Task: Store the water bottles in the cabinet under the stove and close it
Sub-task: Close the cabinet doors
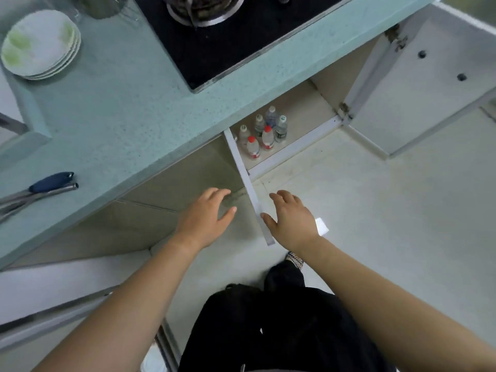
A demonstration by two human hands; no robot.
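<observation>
Several water bottles with white and red caps stand upright together on the floor of the cabinet under the stove. The left cabinet door stands open, seen edge-on, and the right door is swung wide open. My left hand hovers open just left of the left door's edge, holding nothing. My right hand is open on the other side, its thumb touching the door's lower edge.
A stack of white plates sits on the pale green counter at the far left. Utensil handles lie near the counter's front edge. The light tiled floor spreads to the right; my dark-clothed legs are below.
</observation>
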